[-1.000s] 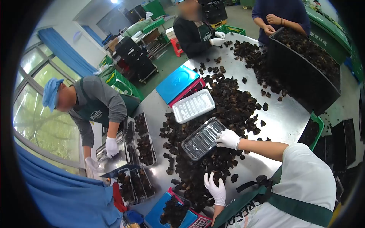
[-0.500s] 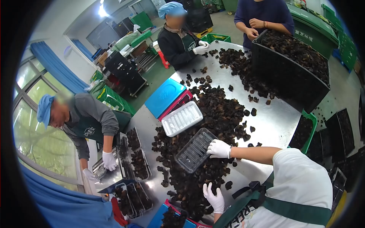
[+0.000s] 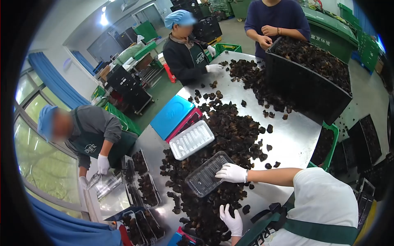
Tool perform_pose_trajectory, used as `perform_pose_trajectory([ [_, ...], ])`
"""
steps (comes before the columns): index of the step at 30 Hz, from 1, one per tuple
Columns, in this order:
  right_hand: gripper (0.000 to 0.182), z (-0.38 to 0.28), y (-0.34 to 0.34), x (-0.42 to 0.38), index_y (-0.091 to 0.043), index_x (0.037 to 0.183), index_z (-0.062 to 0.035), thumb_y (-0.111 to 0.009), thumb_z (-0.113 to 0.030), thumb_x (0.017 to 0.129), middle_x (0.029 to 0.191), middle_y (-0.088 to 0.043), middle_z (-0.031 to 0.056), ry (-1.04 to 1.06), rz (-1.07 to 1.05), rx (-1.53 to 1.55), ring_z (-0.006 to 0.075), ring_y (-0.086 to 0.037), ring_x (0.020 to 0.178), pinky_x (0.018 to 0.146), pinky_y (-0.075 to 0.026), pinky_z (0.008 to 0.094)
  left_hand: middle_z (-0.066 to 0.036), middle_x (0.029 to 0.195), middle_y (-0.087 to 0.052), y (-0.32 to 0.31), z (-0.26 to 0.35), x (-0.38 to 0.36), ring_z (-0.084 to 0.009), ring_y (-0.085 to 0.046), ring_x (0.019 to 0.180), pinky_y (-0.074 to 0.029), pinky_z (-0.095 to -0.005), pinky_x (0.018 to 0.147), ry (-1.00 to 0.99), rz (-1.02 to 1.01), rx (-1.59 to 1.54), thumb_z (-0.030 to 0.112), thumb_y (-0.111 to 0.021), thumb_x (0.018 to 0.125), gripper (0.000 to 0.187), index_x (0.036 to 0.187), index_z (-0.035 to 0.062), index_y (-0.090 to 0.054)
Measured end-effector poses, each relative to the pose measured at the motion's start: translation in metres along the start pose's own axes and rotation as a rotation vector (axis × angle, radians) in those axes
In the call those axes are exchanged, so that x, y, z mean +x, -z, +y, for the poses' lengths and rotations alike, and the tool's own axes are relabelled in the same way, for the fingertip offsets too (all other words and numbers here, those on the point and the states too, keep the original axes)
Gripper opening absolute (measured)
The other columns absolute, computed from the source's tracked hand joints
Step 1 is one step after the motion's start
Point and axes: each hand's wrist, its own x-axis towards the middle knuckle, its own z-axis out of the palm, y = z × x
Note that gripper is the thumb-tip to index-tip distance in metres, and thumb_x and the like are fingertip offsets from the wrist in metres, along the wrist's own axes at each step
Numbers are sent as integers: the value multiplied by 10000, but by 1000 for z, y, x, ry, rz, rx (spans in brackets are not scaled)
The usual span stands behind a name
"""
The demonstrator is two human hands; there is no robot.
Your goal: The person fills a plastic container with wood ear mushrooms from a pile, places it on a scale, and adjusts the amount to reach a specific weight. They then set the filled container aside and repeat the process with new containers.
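My right hand (image 3: pixel 232 173), in a white glove, grips the right side of a clear plastic tray (image 3: pixel 205 180), its fingers reaching over the rim. The tray has nothing in it and sits tilted on a heap of dark brown, curled mushroom-like pieces (image 3: pixel 236 129). My left hand (image 3: pixel 231 221), also gloved, is open at the heap's lower right edge, fingers apart and nothing visibly held. Beyond the clear tray, a white-looking plastic tray (image 3: pixel 192 140) leans against a blue and pink scale (image 3: pixel 172 119).
Filled trays (image 3: pixel 148 188) line the table's left side. A black crate (image 3: pixel 308 84) full of dark pieces stands at the far right. One co-worker (image 3: pixel 96 131) handles clear trays at left; another (image 3: pixel 184 53) stands at the back. Part of a second scale (image 3: pixel 175 238) shows below.
My right hand now reaches farther over the clear tray, which has shifted slightly down. The back co-worker's hands have parted, one onto the table. The whole view has shifted a little.
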Motion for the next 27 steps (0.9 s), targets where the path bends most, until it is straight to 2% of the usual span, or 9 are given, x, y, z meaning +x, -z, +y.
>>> perform_pose_trajectory([
  [5, 331, -12, -14, -43, -576, 1114, -84, -622, -217, 815, 984, -613, 52, 54, -152, 220, 222, -578, 850, 799, -446, 343, -212, 1302, -394, 4, -23, 21, -376, -331, 1231, -251, -500, 1033, -54, 77, 91, 86, -642, 692, 597, 1246, -3, -438],
  [7, 438, -19, -10, -49, -530, 1195, -76, -611, -304, 830, 1122, -565, 96, 93, -134, 237, 238, -540, 1001, 878, -428, 369, -241, 1393, -268, 7, -17, 36, -432, -262, 1275, -187, -571, 1045, 59, -47, 317, 359, -758, 622, 959, 1373, 24, -263],
  [8, 590, -20, -10, -53, -448, 1290, -95, -589, -416, 815, 1283, -450, 144, -13, -210, 177, 305, -443, 1166, 977, -367, 433, -251, 1423, -214, 6, -7, 46, -457, -237, 1285, -164, -593, 1046, 137, -95, 419, 460, -789, 573, 1105, 1408, 40, -200],
  [11, 749, -25, -12, -44, -320, 1393, -160, -542, -558, 798, 1429, -272, 190, -306, -316, -1, 445, -267, 1282, 1020, -220, 604, -263, 1457, -97, 0, -8, 74, -480, -174, 1312, -117, -603, 1054, 220, -270, 661, 516, -822, 489, 1286, 1444, 71, -84],
  [14, 763, -33, -20, -29, -315, 1399, -200, -537, -587, 781, 1451, -223, 205, -468, -319, -57, 481, -218, 1291, 993, -203, 655, -247, 1461, -101, -9, -14, 97, -482, -193, 1300, -136, -596, 1050, 273, -228, 675, 499, -819, 509, 1241, 1444, 97, -108],
  [15, 760, -38, -25, -27, -324, 1396, -207, -538, -591, 776, 1455, -212, 205, -493, -320, -40, 486, -211, 1293, 984, -208, 665, -233, 1441, -165, -14, -17, 99, -453, -258, 1269, -210, -583, 1024, 274, -163, 675, 481, -822, 511, 1201, 1438, 120, -150],
  [19, 650, -59, -29, -32, -350, 1376, -182, -564, -423, 812, 1454, -241, 155, -466, -286, -1, 402, -288, 1270, 987, -245, 617, -231, 1369, -279, -17, -21, 94, -419, -333, 1189, -303, -545, 958, 195, -70, 574, 400, -793, 547, 1025, 1387, 114, -279],
  [24, 617, -48, -14, -56, -473, 1260, -109, -623, -444, 765, 1278, -414, 143, -389, -74, 79, 356, -346, 1220, 1025, -214, 548, -237, 1394, -241, -2, -18, 73, -429, -281, 1238, -246, -557, 1003, 138, -96, 559, 450, -788, 557, 1046, 1402, 132, -259],
  [27, 677, -45, 9, -66, -510, 1149, -107, -659, -566, 674, 1244, -436, 129, -529, -163, 6, 356, -312, 1250, 1028, -191, 578, -237, 1420, -208, 14, -2, 65, -432, -269, 1255, -222, -579, 1012, 231, -174, 761, 538, -791, 518, 1109, 1412, 167, -251],
])
